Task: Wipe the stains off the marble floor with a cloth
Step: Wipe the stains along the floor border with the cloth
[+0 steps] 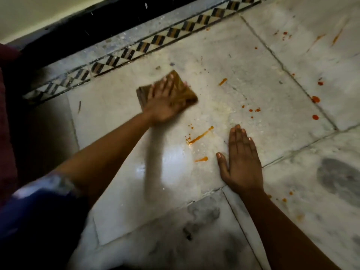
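A folded brown cloth [186, 92] lies on the white marble floor [253, 78] near its middle. My left hand [164, 103] presses flat on the cloth with straight fingers; the hand and forearm are blurred. My right hand [240, 160] rests palm down on the floor with straight fingers, holding nothing. Orange-red stains mark the tile between the hands: a long streak [200, 135], a short smear [202, 159] and a dash [222, 81]. Red drops [315, 99] dot the tiles to the right.
A black-and-white checkered inlay border [136, 49] runs diagonally along the top, with a dark skirting and wall behind it. A dark red fabric edge [5, 123] lies at the far left. Grey veined tiles [335, 178] fill the lower right.
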A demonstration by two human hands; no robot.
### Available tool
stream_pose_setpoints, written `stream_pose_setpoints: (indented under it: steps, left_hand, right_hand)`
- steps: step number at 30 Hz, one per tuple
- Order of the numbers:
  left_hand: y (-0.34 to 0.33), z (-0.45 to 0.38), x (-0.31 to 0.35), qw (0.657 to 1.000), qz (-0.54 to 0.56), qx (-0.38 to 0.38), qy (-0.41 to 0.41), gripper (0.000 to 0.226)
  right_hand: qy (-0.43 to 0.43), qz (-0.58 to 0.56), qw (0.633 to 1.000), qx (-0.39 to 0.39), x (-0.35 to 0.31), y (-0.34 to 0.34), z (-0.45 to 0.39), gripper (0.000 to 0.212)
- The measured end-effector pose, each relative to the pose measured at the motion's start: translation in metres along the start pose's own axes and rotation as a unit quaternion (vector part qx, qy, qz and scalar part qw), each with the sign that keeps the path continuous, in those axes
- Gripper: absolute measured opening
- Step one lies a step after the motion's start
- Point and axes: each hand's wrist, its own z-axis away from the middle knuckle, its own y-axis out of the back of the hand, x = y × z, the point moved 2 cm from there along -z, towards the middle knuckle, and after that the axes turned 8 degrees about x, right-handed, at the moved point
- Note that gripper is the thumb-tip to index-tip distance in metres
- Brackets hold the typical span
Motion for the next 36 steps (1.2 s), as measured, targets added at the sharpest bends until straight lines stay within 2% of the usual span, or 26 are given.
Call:
stream_pose_setpoints:
  steps: [2,3,6,9,10,12,14,15,18,20,21,23,26,28,30,32,34,35,36]
  left_hand:
    - [-0.011,0.033,-0.011,0.997,-0.002,-0.009,-0.071,0.070]
    - [-0.009,0.035,-0.024,0.997,-0.010,-0.008,-0.071,0.071]
    - [0.006,-0.009,-0.056,0.999,-0.003,0.008,0.040,0.069]
    - [0.014,-0.045,-0.039,0.992,0.022,0.022,0.121,0.063]
    - [0.012,-0.043,-0.026,0.994,0.012,0.017,0.110,0.065]
    - [0.004,-0.021,-0.005,1.000,-0.011,-0.002,0.028,0.070]
    - [-0.002,0.010,-0.007,0.998,-0.017,-0.028,-0.050,0.069]
    - [-0.001,0.015,-0.016,0.998,-0.020,-0.032,-0.053,0.071]
    - [0.014,-0.015,-0.031,0.998,-0.015,-0.011,0.052,0.071]
    - [0.024,-0.043,-0.015,0.992,0.029,0.008,0.122,0.064]
    - [0.026,-0.052,-0.002,0.990,0.038,0.015,0.132,0.062]
    - [0.025,-0.053,0.026,0.995,0.028,0.006,0.096,0.062]
    - [0.002,-0.004,0.041,0.996,-0.031,-0.024,-0.076,0.066]
    - [-0.007,0.033,0.023,0.989,-0.054,-0.023,-0.134,0.070]
    - [0.003,0.037,-0.007,0.993,-0.065,-0.008,-0.099,0.072]
    - [0.015,0.020,-0.010,0.999,-0.052,0.005,-0.012,0.070]
    - [0.023,-0.001,0.012,0.994,0.009,-0.002,0.105,0.072]
    - [0.023,-0.007,0.028,0.989,0.032,0.002,0.142,0.073]
    - [0.023,-0.007,0.044,0.989,0.040,0.008,0.140,0.073]
  right_hand:
    - [0.000,-0.005,1.000,0.004,0.001,-0.001,0.001,0.069]
    - [0.000,-0.007,1.000,0.007,0.001,-0.001,0.000,0.070]
    - [0.000,-0.006,1.000,0.009,0.001,-0.003,0.000,0.070]
    - [-0.006,-0.002,1.000,0.004,0.002,-0.003,0.002,0.071]
    - [-0.006,0.000,1.000,0.001,0.002,-0.003,0.003,0.071]
    - [-0.004,-0.003,1.000,0.001,0.001,-0.002,0.001,0.071]
    - [-0.007,-0.007,1.000,0.001,0.001,-0.002,0.000,0.070]
    - [-0.009,-0.008,1.000,0.000,0.001,-0.001,0.001,0.070]
    - [-0.007,-0.009,1.000,0.005,0.000,-0.001,0.000,0.071]
    - [-0.011,-0.009,1.000,-0.002,0.000,-0.001,0.001,0.071]
    - [-0.013,-0.009,1.000,-0.005,0.000,0.000,0.001,0.071]
    - [-0.011,-0.007,1.000,-0.005,0.000,0.000,0.001,0.071]
    - [-0.014,-0.008,1.000,-0.011,0.000,0.001,0.001,0.070]
    - [-0.013,-0.009,1.000,-0.004,0.000,0.003,0.000,0.069]
    - [-0.007,-0.014,1.000,0.008,-0.001,0.003,-0.005,0.068]
    - [-0.008,-0.012,1.000,0.010,0.002,0.001,-0.002,0.067]
    - [-0.006,-0.011,1.000,0.011,0.003,0.000,0.000,0.068]
    - [-0.007,-0.009,1.000,0.007,0.002,0.000,0.000,0.068]
    - [-0.006,-0.006,1.000,0.004,0.001,0.000,0.000,0.068]
